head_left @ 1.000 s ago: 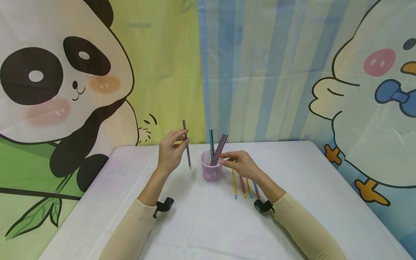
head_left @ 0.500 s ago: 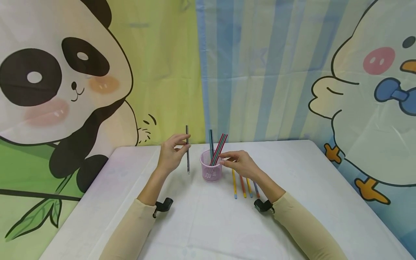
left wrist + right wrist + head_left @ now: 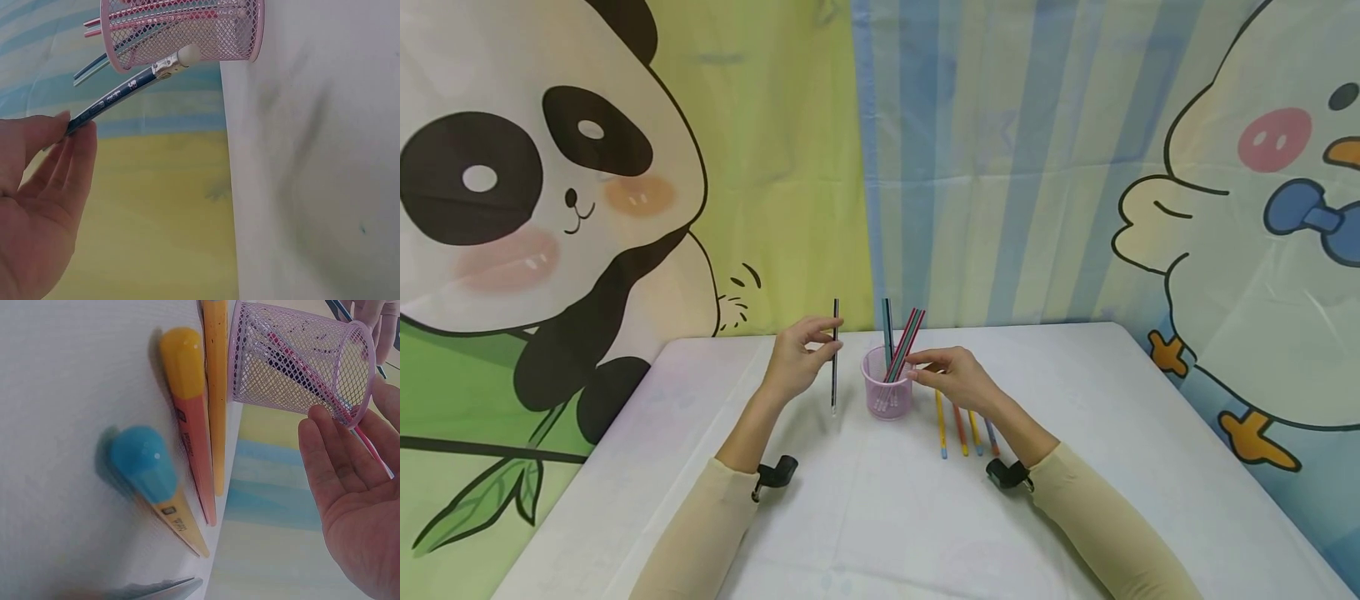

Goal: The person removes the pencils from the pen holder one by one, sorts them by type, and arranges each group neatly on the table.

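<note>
Dark pencil (image 3: 834, 354) pinched in left hand (image 3: 793, 363); right hand (image 3: 955, 379) loose-fingered against pink mesh cup (image 3: 887, 393).

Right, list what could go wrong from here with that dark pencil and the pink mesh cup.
1. The left hand only pinches the dark pencil with the white eraser near its upper part, eraser end down beside the pink mesh cup; it might slip and drop onto the white table.
2. The cup looks light and already holds several leaning pencils; the right hand touches those at the rim, so a knock could tip it.
</note>
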Motion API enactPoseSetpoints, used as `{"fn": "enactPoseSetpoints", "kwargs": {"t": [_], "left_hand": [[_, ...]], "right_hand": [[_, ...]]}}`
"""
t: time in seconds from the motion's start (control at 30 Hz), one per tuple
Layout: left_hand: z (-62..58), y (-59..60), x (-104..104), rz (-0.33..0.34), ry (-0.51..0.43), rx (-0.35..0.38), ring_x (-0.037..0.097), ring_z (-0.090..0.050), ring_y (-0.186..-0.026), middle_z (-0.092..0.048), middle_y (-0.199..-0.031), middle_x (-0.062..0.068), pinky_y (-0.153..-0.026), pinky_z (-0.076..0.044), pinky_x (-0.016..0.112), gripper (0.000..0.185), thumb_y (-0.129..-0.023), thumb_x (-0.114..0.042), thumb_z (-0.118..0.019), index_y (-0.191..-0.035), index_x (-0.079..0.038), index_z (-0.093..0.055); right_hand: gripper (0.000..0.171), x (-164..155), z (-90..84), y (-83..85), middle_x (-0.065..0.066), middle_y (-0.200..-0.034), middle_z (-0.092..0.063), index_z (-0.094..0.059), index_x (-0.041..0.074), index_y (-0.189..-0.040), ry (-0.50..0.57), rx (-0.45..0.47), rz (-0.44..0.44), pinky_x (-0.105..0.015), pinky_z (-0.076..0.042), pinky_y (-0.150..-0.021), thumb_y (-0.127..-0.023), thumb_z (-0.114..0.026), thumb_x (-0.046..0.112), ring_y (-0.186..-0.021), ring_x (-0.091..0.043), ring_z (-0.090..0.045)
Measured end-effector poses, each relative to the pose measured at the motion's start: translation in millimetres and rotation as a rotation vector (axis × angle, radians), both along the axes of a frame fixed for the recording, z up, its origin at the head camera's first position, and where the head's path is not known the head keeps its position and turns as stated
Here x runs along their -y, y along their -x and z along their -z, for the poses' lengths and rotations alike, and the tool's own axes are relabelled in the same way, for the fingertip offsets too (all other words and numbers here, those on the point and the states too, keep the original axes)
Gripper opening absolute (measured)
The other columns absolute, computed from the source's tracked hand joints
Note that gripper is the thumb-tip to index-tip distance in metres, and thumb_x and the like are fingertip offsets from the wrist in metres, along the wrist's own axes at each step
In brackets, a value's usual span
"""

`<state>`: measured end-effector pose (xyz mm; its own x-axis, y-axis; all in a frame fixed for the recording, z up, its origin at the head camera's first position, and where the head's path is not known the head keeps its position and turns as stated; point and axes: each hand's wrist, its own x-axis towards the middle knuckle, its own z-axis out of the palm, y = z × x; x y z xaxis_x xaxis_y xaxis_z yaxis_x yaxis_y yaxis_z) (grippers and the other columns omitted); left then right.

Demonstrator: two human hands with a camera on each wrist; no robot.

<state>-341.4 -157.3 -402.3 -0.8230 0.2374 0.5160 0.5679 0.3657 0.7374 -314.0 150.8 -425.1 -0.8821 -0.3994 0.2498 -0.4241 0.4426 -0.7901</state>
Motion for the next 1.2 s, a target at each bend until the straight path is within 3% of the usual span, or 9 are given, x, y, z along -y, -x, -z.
{"fn": "enactPoseSetpoints", "kwargs": {"t": [0.23, 0.37, 0.7, 0.8, 0.93, 1.2], "left_hand": [[4.3, 1.5, 2, 0.035, 0.059, 0.079, 0.032, -0.075, -0.106, -0.07, -0.131, 0.012, -0.076, -0.065, 0.031, 0.036, -0.093, -0.001, -0.076, -0.129, -0.007, -0.072], [6.7, 1.7, 3, 0.067, 0.072, 0.155, 0.033, -0.076, -0.1, -0.07, -0.13, 0.016, -0.075, -0.065, 0.031, 0.036, -0.094, -0.001, -0.075, -0.129, -0.006, -0.072], [12.4, 5.3, 4, 0.081, 0.175, 0.329, 0.028, -0.078, -0.093, -0.072, -0.129, 0.012, -0.076, -0.065, 0.033, 0.035, -0.095, -0.006, -0.075, -0.129, -0.009, -0.073], [13.4, 5.2, 5, 0.099, 0.187, 0.377, 0.034, -0.078, -0.093, -0.073, -0.126, 0.016, -0.077, -0.065, 0.034, 0.035, -0.095, -0.005, -0.074, -0.129, -0.008, -0.072], [15.7, 5.4, 5, 0.145, 0.179, 0.438, 0.043, -0.074, -0.104, -0.07, -0.128, 0.022, -0.08, -0.066, 0.038, 0.034, -0.095, 0.0, -0.071, -0.129, -0.003, -0.07], [24.5, 9.7, 6, 0.18, 0.228, 0.468, 0.035, -0.075, -0.102, -0.066, -0.132, 0.03, -0.076, -0.066, 0.033, 0.037, -0.095, 0.003, -0.071, -0.131, 0.005, -0.067]], "right_hand": [[0.036, 1, 0.1, 1.0, -0.017, -0.131, -0.072, -0.072, 0.006, -0.132, 0.021, 0.012, -0.005, -0.026, -0.055, -0.076, -0.099, -0.073, 0.02, -0.105, -0.033, -0.071], [0.035, 1, 0.2, 1.4, -0.014, -0.129, -0.073, -0.073, 0.009, -0.131, 0.017, 0.01, -0.004, -0.028, -0.055, -0.076, -0.099, -0.074, 0.022, -0.104, -0.03, -0.071], [0.034, 0, -2.3, -2.1, -0.01, -0.128, -0.074, -0.074, 0.01, -0.13, 0.006, 0.005, 0.001, -0.03, -0.057, -0.077, -0.099, -0.074, 0.024, -0.103, -0.026, -0.071], [0.034, 0, -1.7, -1.3, -0.012, -0.129, -0.073, -0.074, 0.009, -0.13, 0.007, 0.01, 0.005, -0.029, -0.056, -0.076, -0.099, -0.074, 0.023, -0.102, -0.025, -0.071], [0.033, 1, -0.4, 0.2, -0.014, -0.13, -0.073, -0.074, 0.01, -0.13, 0.01, 0.018, 0.008, -0.029, -0.057, -0.077, -0.098, -0.074, 0.022, -0.103, -0.025, -0.071], [0.034, 0, -0.2, 0.7, -0.012, -0.131, -0.073, -0.074, 0.011, -0.131, 0.008, 0.023, 0.01, -0.032, -0.058, -0.08, -0.099, -0.074, 0.021, -0.105, -0.026, -0.072]]}}
